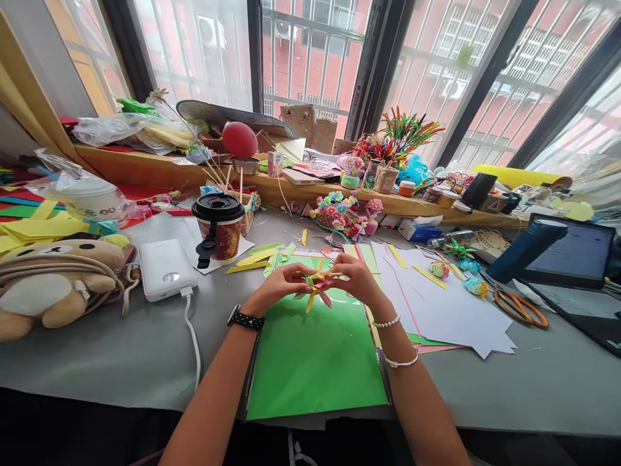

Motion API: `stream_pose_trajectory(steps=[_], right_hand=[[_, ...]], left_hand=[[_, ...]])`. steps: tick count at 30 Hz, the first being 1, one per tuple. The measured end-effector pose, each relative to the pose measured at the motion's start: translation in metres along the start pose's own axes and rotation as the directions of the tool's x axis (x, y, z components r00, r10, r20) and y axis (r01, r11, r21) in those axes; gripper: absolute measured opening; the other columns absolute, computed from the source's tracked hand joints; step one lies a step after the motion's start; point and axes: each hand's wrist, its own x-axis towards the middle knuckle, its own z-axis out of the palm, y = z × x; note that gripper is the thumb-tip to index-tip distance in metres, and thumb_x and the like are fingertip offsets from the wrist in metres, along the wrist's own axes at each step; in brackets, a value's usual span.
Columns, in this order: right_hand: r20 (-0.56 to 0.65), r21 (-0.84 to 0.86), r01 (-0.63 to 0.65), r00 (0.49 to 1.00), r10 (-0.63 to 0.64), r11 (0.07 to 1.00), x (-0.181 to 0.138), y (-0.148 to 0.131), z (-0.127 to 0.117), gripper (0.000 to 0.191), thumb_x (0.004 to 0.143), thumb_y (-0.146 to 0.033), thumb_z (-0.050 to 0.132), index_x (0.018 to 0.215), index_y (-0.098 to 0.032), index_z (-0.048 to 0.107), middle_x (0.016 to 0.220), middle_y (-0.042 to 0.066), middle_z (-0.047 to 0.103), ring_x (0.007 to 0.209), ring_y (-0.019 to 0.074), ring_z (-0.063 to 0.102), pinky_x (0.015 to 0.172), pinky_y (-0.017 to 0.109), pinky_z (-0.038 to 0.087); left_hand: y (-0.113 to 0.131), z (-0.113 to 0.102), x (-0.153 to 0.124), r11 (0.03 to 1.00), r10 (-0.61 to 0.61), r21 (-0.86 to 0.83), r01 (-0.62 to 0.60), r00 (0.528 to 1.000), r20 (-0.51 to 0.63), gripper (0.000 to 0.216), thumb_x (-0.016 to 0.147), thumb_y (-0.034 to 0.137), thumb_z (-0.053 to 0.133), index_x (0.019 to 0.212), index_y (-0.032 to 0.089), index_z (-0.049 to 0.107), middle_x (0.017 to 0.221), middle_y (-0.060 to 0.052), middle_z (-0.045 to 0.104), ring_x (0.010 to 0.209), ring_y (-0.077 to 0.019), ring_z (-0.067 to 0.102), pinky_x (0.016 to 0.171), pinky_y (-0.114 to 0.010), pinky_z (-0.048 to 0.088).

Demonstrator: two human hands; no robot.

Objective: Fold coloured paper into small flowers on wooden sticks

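Note:
Over a green sheet (315, 362) on the desk, both hands meet at a small folded paper flower (317, 283) with pink, yellow and green petals. My left hand (284, 285), with a dark watch on its wrist, pinches the flower's left side. At its right side is my right hand (356, 278), fingers closed around a thin pale stick (369, 273) that points right; its near end is hidden by the fingers. Cut yellow and green paper strips (257, 257) lie beyond the left hand.
Left of the green sheet stand a lidded paper cup (220, 233), a white power bank (166, 270) with a cable, and a plush bear (63, 291). White paper (427, 304), orange-handled scissors (521, 307) and a laptop (567, 259) lie to the right. Craft flowers (347, 213) stand behind.

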Motion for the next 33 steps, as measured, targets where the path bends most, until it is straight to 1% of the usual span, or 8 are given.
stream_pose_trajectory(steps=[8, 13, 15, 21, 25, 27, 29, 33], right_hand=[[0.024, -0.064, -0.011, 1.000, 0.013, 0.998, 0.002, 0.002, 0.002, 0.017, 0.069, -0.034, 0.064, 0.071, -0.017, 0.065, 0.068, 0.000, 0.047, 0.062, 0.0111, 0.047, 0.057, 0.024, 0.039], [-0.146, -0.074, -0.047, 0.989, 0.036, 0.996, 0.002, -0.001, -0.006, 0.034, 0.062, -0.037, 0.068, 0.092, -0.021, 0.063, 0.086, 0.004, 0.050, 0.082, 0.0166, 0.052, 0.072, 0.030, 0.044], [-0.169, -0.086, -0.065, 0.984, 0.050, 0.994, 0.002, -0.002, -0.010, 0.037, 0.064, -0.036, 0.067, 0.097, -0.022, 0.062, 0.090, 0.005, 0.049, 0.085, 0.0169, 0.052, 0.075, 0.031, 0.044], [-0.117, -0.075, -0.050, 0.992, 0.041, 0.996, 0.002, -0.003, -0.008, 0.022, 0.072, -0.033, 0.060, 0.090, -0.021, 0.065, 0.081, 0.004, 0.057, 0.071, 0.0134, 0.054, 0.064, 0.027, 0.045], [-0.142, -0.106, -0.063, 0.989, 0.048, 0.992, 0.002, -0.003, -0.006, 0.021, 0.074, -0.035, 0.058, 0.086, -0.019, 0.066, 0.075, 0.004, 0.060, 0.063, 0.0124, 0.054, 0.058, 0.025, 0.043], [-0.163, -0.134, -0.078, 0.985, 0.056, 0.988, 0.002, -0.003, -0.006, 0.022, 0.074, -0.037, 0.058, 0.084, -0.019, 0.066, 0.075, 0.005, 0.061, 0.064, 0.0135, 0.054, 0.058, 0.025, 0.043], [-0.188, -0.181, -0.100, 0.980, 0.065, 0.978, 0.002, -0.003, -0.005, 0.023, 0.075, -0.038, 0.057, 0.081, -0.019, 0.066, 0.074, 0.005, 0.061, 0.066, 0.0146, 0.055, 0.060, 0.026, 0.042], [-0.259, -0.255, -0.125, 0.964, 0.057, 0.959, 0.001, -0.005, -0.002, 0.029, 0.082, -0.040, 0.046, 0.075, -0.018, 0.064, 0.069, 0.004, 0.059, 0.064, 0.0140, 0.053, 0.060, 0.025, 0.040]], left_hand=[[0.000, 0.000, 0.000, 1.000, -0.002, 0.022, 0.002, 1.000, -0.001, 0.033, 0.058, 0.025, 0.071, 0.087, 0.014, 0.060, 0.070, -0.002, 0.062, 0.057, -0.0090, 0.052, 0.051, -0.020, 0.035], [0.000, -0.002, 0.000, 0.996, 0.032, -0.084, -0.040, 0.995, -0.094, 0.036, 0.060, 0.028, 0.071, 0.093, 0.017, 0.058, 0.083, -0.004, 0.066, 0.074, -0.0165, 0.060, 0.063, -0.025, 0.042], [0.002, -0.001, -0.001, 0.989, 0.029, -0.140, -0.043, 0.995, -0.100, 0.036, 0.059, 0.028, 0.071, 0.091, 0.019, 0.059, 0.086, -0.004, 0.066, 0.078, -0.0182, 0.061, 0.066, -0.026, 0.043], [0.007, 0.002, -0.005, 0.981, -0.035, -0.194, 0.018, 0.996, -0.082, 0.039, 0.059, 0.031, 0.071, 0.094, 0.018, 0.058, 0.083, -0.005, 0.067, 0.073, -0.0181, 0.063, 0.063, -0.025, 0.045], [0.002, -0.001, -0.002, 0.969, -0.073, -0.240, 0.062, 0.997, -0.037, 0.052, 0.067, 0.051, 0.058, 0.107, 0.018, 0.051, 0.087, -0.009, 0.067, 0.068, -0.0191, 0.064, 0.061, -0.027, 0.047], [0.001, -0.002, 0.000, 0.957, -0.106, -0.281, 0.080, 0.991, -0.079, 0.063, 0.068, 0.063, 0.046, 0.113, 0.018, 0.045, 0.085, -0.011, 0.067, 0.065, -0.0197, 0.065, 0.057, -0.028, 0.048], [0.000, -0.002, 0.003, 0.954, -0.123, -0.293, 0.066, 0.976, -0.181, 0.065, 0.070, 0.065, 0.039, 0.113, 0.016, 0.043, 0.083, -0.011, 0.068, 0.063, -0.0187, 0.064, 0.056, -0.027, 0.047], [0.001, 0.002, 0.004, 0.989, 0.005, -0.134, -0.059, 0.926, -0.377, 0.053, 0.070, 0.053, 0.053, 0.107, 0.015, 0.047, 0.086, -0.009, 0.065, 0.067, -0.0149, 0.062, 0.059, -0.025, 0.047]])
